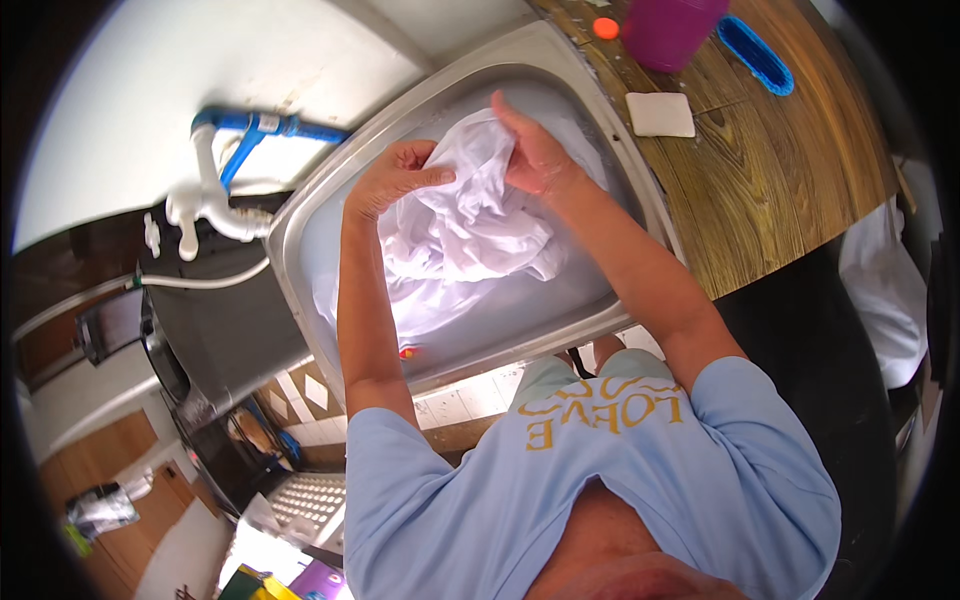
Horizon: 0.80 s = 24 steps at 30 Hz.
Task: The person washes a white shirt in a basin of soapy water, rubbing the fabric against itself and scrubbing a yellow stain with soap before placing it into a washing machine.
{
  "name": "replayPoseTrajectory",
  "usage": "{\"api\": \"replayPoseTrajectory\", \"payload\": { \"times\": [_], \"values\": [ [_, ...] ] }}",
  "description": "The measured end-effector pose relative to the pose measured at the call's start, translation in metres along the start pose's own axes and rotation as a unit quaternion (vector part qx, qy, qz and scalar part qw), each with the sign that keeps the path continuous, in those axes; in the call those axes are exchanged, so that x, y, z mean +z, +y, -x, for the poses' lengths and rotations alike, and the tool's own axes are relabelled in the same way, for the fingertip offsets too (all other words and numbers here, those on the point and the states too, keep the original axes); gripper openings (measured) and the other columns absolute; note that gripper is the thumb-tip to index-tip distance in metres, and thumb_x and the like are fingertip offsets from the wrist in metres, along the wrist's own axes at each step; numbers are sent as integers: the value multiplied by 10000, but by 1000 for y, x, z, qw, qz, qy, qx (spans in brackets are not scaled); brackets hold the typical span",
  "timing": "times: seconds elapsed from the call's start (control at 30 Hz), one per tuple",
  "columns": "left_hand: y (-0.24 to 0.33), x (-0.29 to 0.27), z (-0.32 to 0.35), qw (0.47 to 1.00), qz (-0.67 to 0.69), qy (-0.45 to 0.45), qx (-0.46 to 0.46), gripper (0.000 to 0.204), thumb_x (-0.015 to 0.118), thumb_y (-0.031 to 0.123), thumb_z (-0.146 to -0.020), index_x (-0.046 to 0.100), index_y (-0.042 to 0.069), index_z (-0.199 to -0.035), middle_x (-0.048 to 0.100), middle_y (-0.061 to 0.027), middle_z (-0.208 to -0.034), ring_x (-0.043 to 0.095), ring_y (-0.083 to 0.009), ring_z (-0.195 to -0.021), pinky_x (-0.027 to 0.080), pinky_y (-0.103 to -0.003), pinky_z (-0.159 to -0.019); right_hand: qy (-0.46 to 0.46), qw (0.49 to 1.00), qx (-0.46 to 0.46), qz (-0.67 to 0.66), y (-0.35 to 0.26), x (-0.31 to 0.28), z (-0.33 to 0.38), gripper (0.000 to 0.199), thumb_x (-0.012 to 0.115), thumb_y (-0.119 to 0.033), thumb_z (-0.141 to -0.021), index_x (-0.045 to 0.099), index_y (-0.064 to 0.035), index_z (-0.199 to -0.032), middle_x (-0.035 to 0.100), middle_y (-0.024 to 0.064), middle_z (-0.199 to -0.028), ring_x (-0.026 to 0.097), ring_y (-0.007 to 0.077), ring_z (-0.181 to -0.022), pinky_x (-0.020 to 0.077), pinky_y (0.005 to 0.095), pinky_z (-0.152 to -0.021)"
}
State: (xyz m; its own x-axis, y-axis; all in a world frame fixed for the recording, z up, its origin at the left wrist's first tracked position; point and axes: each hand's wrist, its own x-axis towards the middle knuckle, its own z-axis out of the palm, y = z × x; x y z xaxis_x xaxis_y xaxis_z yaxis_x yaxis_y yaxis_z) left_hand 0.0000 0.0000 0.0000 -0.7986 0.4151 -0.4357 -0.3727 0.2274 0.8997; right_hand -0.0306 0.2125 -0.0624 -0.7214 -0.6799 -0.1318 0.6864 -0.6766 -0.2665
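A bunched white cloth [470,230] lies in the metal sink [640,190], partly in cloudy water. Its upper end is raised between my two hands. My left hand [398,180] grips the cloth's left side, thumb laid against it and fingers curled. On the other side my right hand [540,155] holds the cloth with one digit pointing up; its other fingers are partly hidden by the folds. A small red and yellow thing [407,353] shows at the sink's near edge, too small to name.
Right of the sink, a wooden counter [770,190] carries a white block [661,115], a blue oval brush [755,55], a purple container [672,30] and an orange cap [606,28]. A white tap [205,210] on blue pipe [265,125] stands at the left.
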Motion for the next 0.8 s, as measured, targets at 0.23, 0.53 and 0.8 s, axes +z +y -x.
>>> {"api": "replayPoseTrajectory", "payload": {
  "times": [0.23,0.53,0.8],
  "values": [
    [-27,21,52,977,102,171,81,150,750,82,-780,608,75,-730,554,71,-745,463,-21,-693,387,-188,-635,23,999,15,21,3,16,12,296,564,-272,-910,605,3,-1011,650,120,-986,622,246,-930,479,392,-881],
    [-18,135,-11,867,83,323,370,147,700,158,-771,611,41,-778,629,-77,-874,564,-135,-828,413,-271,-842,5,995,96,39,46,-17,-7,146,627,-156,-851,588,-32,-918,603,60,-878,613,188,-797,514,299,-744],
    [-23,77,-44,806,-148,530,219,393,655,110,-845,442,13,-530,477,-115,-503,367,-202,-407,313,-331,-410,136,989,32,42,63,4,0,179,644,-181,-831,582,-47,-932,572,55,-875,571,185,-808,487,346,-712]
  ]
}}
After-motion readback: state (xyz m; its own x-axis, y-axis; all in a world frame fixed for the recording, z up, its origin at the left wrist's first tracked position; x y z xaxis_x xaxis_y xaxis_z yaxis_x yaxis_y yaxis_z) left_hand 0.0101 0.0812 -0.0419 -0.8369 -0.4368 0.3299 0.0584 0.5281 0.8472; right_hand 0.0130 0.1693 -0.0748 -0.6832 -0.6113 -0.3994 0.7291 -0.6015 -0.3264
